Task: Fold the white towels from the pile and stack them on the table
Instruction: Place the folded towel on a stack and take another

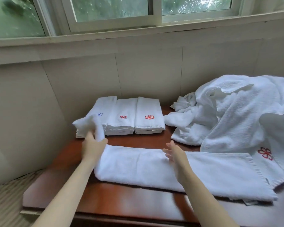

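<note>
A white towel (203, 171), folded into a long strip, lies across the red-brown table (121, 199). My left hand (92, 145) grips its left end and holds that end raised off the table, in front of the folded stacks. My right hand (175, 154) is open, fingers spread, resting on the strip's middle. Three stacks of folded white towels (147, 115) with red or blue embroidered logos stand side by side at the back of the table. A loose pile of white towels (236, 112) is heaped at the right.
A beige panelled wall (39, 95) rises behind and to the left of the table, with a window (111, 9) above it. The table's front edge runs near the bottom, and striped flooring (5, 199) shows at the lower left.
</note>
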